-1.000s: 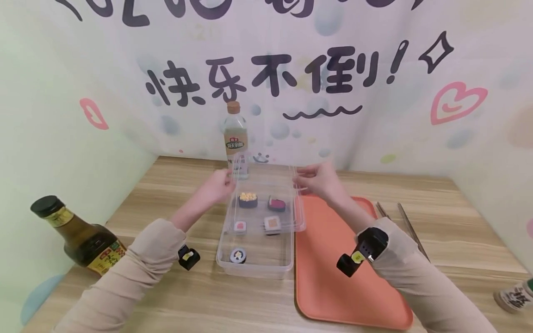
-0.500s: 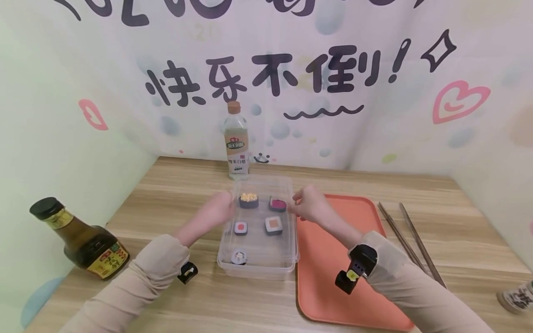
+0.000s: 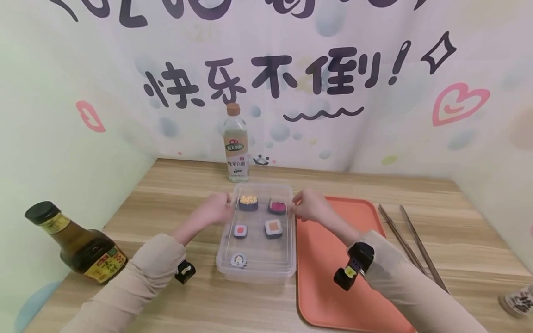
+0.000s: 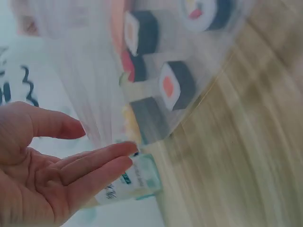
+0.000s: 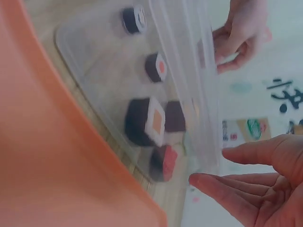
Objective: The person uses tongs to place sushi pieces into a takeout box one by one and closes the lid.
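A clear plastic lid (image 3: 258, 252) lies on a see-through food box (image 3: 257, 275) with several sushi pieces inside. Among them are a yellow-topped one (image 3: 248, 202), a magenta-topped one (image 3: 277, 206) and a round roll (image 3: 238, 259). At the box's far left edge my left hand (image 3: 213, 209) holds the lid's rim. The left wrist view shows its thumb (image 4: 64, 128) at the rim and its fingers lower down the side. My right hand (image 3: 311, 206) holds the opposite rim, thumb (image 5: 248, 152) at the lid's outer edge, index fingertip lower.
An orange tray (image 3: 329, 286) lies right of the box, with metal chopsticks (image 3: 420, 245) beyond it. Behind the box stands a white vinegar bottle (image 3: 237, 152). A dark sauce bottle (image 3: 79, 245) is at left and a small seasoning jar (image 3: 518, 300) at far right.
The lid has come down and toward the near end of the box, and now covers it. Both hands have lowered with it. The bottles and tray have stayed put.
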`<state>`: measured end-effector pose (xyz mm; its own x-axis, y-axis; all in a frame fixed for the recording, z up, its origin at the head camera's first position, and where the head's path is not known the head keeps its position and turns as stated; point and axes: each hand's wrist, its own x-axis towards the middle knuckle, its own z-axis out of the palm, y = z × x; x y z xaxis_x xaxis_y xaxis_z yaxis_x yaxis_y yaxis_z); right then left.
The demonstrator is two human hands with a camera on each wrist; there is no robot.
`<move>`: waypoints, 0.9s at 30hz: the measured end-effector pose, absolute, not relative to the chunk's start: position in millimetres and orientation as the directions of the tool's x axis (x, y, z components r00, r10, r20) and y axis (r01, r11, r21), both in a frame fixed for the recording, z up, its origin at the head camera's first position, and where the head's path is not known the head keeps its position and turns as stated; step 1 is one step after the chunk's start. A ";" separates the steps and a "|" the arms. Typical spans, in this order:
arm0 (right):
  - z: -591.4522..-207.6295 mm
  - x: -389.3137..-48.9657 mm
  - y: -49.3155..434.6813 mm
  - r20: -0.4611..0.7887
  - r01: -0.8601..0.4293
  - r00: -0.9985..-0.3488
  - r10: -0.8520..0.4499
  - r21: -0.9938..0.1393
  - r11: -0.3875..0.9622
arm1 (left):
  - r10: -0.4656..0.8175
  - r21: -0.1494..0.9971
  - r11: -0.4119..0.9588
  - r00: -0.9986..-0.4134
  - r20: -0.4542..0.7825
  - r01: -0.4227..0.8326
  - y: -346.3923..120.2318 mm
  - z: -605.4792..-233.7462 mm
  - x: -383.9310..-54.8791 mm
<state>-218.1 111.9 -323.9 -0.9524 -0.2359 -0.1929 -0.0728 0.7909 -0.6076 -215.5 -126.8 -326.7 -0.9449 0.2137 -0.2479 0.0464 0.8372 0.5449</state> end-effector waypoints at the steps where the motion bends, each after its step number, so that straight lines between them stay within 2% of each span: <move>1: -325.4 -224.0 113.3 -0.208 -0.043 -0.953 -0.222 -0.631 0.775 | 0.223 0.564 0.825 -0.940 -0.259 0.040 -127.6 -327.7 -220.3; 5: -333.1 -246.6 116.1 -0.256 0.056 -0.949 -0.186 -0.715 0.697 | 0.288 0.665 0.747 -0.914 -0.285 0.028 -130.7 -335.2 -241.2; 9: -339.3 -259.2 115.1 -0.262 0.076 -0.949 -0.178 -0.733 0.676 | 0.317 0.751 0.659 -0.889 -0.329 -0.043 -131.7 -340.4 -256.9; 16: -337.7 -263.9 112.9 -0.244 0.062 -0.952 -0.186 -0.747 0.662 | 0.283 0.747 0.658 -0.887 -0.364 -0.097 -129.1 -335.0 -264.5; 21: -338.6 -258.2 112.9 -0.287 0.098 -0.939 -0.187 -0.747 0.657 | 0.317 0.747 0.663 -0.884 -0.344 -0.053 -134.7 -335.3 -264.4; 24: -342.4 -242.7 115.3 -0.382 0.193 -0.899 -0.214 -0.784 0.590 | 0.383 0.754 0.656 -0.854 -0.353 -0.017 -147.3 -340.0 -258.0; 27: -343.6 -221.5 121.7 -0.479 0.302 -0.830 -0.287 -0.817 0.491 | 0.483 0.787 0.616 -0.770 -0.417 -0.040 -159.3 -338.5 -243.8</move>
<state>-221.5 121.7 -343.6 -0.8297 -0.2870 -0.4788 0.3019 0.4907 -0.8173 -243.8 -159.3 -338.5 -0.7697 0.4833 -0.4172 -0.0401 0.6156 0.7870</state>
